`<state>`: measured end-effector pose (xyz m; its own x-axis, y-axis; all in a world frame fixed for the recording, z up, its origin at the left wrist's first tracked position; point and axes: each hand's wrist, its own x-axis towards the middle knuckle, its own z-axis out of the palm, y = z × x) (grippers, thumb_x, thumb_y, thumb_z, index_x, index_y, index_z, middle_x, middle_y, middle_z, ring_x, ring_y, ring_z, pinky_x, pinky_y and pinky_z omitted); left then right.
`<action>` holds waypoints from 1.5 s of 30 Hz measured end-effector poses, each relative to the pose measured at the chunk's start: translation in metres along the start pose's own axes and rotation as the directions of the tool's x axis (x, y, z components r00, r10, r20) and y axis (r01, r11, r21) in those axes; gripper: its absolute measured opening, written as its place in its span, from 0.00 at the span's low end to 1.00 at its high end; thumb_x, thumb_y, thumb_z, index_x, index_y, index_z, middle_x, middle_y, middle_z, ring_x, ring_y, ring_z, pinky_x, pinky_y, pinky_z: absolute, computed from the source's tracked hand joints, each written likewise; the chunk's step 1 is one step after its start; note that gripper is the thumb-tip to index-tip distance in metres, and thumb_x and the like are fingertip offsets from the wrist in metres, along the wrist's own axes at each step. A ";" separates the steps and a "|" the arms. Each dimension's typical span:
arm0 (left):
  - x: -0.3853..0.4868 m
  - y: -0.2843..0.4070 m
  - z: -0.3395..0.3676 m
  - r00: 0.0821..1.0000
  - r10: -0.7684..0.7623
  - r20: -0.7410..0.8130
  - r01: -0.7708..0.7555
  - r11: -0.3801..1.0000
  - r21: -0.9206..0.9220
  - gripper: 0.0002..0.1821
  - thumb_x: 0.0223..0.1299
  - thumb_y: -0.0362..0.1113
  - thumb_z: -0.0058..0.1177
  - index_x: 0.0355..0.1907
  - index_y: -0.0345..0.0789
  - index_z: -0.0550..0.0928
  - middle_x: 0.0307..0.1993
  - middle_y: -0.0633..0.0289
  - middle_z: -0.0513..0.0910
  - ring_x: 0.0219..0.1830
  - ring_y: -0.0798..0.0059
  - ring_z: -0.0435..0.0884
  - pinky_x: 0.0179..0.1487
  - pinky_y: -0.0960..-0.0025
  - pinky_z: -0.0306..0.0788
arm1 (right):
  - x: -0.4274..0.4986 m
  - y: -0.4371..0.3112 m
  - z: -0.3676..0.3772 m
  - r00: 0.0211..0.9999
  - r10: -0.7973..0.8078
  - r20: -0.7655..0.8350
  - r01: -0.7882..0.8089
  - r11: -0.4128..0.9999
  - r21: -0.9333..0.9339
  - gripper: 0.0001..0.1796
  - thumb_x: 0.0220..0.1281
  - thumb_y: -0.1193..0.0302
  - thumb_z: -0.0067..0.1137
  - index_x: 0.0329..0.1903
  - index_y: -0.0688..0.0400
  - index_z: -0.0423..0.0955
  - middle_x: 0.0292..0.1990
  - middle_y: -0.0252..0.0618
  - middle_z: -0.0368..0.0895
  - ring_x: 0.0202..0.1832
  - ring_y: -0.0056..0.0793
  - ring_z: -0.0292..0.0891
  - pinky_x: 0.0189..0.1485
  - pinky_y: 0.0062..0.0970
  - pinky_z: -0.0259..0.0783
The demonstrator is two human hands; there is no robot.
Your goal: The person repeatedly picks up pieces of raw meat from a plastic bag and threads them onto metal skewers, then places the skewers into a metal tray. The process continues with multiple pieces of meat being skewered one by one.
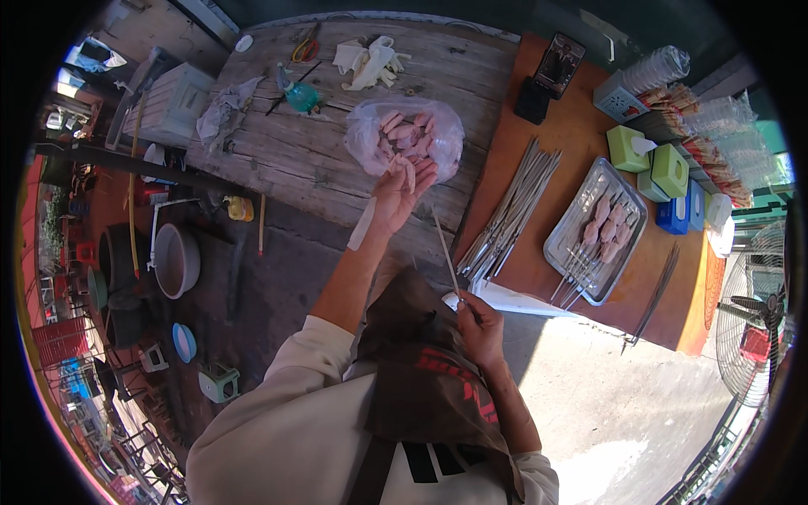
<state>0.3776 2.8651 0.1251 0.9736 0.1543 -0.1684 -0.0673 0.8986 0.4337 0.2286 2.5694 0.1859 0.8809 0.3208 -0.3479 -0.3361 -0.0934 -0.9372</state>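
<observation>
My left hand point(402, 199) holds a piece of raw meat point(401, 169), palm up, at the near edge of a clear plastic bag point(451, 148). More raw meat pieces point(407, 134) lie inside the bag, which rests on a weathered wooden table point(297, 167). In my right hand point(481, 325) is a thin metal skewer point(444, 243), held low by one end, its point angled up towards the bag. The skewer and the meat are apart. To the right, skewered meat point(607, 227) lies in a metal tray point(633, 189).
Bare skewers point(514, 205) lie in a bundle beside the tray, and a smaller bunch point(656, 290) sits near the edge. Tissue boxes point(669, 170) and a phone point(558, 66) stand behind. Cream gloves point(372, 60), scissors point(305, 49) and a green spray bottle point(300, 95) are on the wood.
</observation>
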 end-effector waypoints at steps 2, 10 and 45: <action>0.001 0.000 0.002 1.000 0.012 -0.007 -0.012 1.000 0.011 0.24 0.82 0.38 0.48 0.72 0.27 0.69 0.68 0.38 0.77 0.74 0.44 0.75 0.79 0.46 0.72 | 0.002 0.004 -0.002 0.999 -0.029 0.024 0.029 0.999 -0.020 0.16 0.78 0.73 0.59 0.61 0.65 0.84 0.28 0.20 0.75 0.29 0.08 0.65 0.31 0.18 0.63; 0.004 -0.005 0.011 0.999 0.048 -0.014 -0.048 0.998 0.028 0.22 0.84 0.38 0.46 0.71 0.27 0.70 0.67 0.38 0.78 0.72 0.45 0.77 0.77 0.48 0.74 | 0.003 0.002 -0.004 0.999 -0.007 0.043 0.009 0.999 -0.044 0.15 0.78 0.73 0.60 0.61 0.65 0.84 0.27 0.21 0.75 0.29 0.07 0.66 0.30 0.18 0.63; 0.004 -0.012 0.014 0.996 0.056 0.070 -0.064 0.992 0.109 0.24 0.82 0.41 0.50 0.69 0.27 0.72 0.66 0.37 0.78 0.69 0.43 0.79 0.76 0.47 0.75 | 0.006 -0.003 -0.006 0.997 0.062 0.056 -0.062 0.998 -0.002 0.16 0.80 0.72 0.57 0.62 0.64 0.84 0.25 0.20 0.74 0.27 0.07 0.65 0.29 0.18 0.62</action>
<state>0.3851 2.8493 0.1317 0.9811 0.1756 -0.0815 -0.1051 0.8368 0.5374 0.2373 2.5657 0.1865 0.8386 0.3662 -0.4033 -0.3893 -0.1152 -0.9139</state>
